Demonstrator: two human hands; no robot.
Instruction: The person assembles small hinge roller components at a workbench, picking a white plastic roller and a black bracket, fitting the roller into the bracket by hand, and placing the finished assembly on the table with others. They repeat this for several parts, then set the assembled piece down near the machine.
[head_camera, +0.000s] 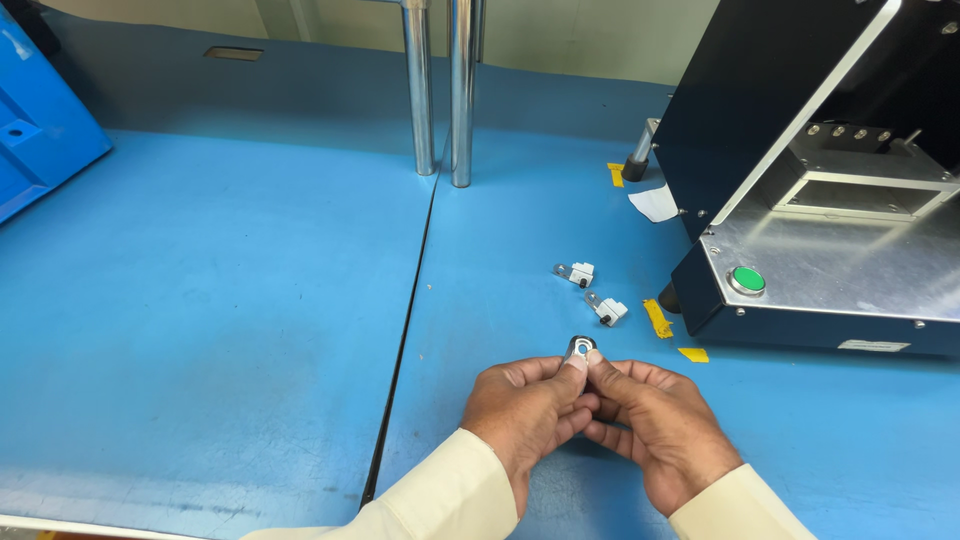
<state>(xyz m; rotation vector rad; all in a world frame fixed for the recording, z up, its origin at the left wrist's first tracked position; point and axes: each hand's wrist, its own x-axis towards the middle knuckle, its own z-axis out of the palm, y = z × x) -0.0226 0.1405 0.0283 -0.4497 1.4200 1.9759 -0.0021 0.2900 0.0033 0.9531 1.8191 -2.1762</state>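
Observation:
My left hand (525, 410) and my right hand (655, 425) meet above the blue table (220, 300), fingertips pinched together on one small metal part (580, 348) with a round hole. Both thumbs and forefingers touch it. Two similar small parts, each white plastic with a metal tab, lie on the table just beyond: one (576, 272) farther away, one (606, 309) nearer. Cream sleeves cover both wrists.
A dark machine (800, 190) with a metal deck and a green button (747, 279) stands at the right. Two chrome posts (440, 90) rise at the back centre. A blue bin (40, 120) sits far left. Yellow tape marks (657, 318) and a seam (405, 330) cross the table.

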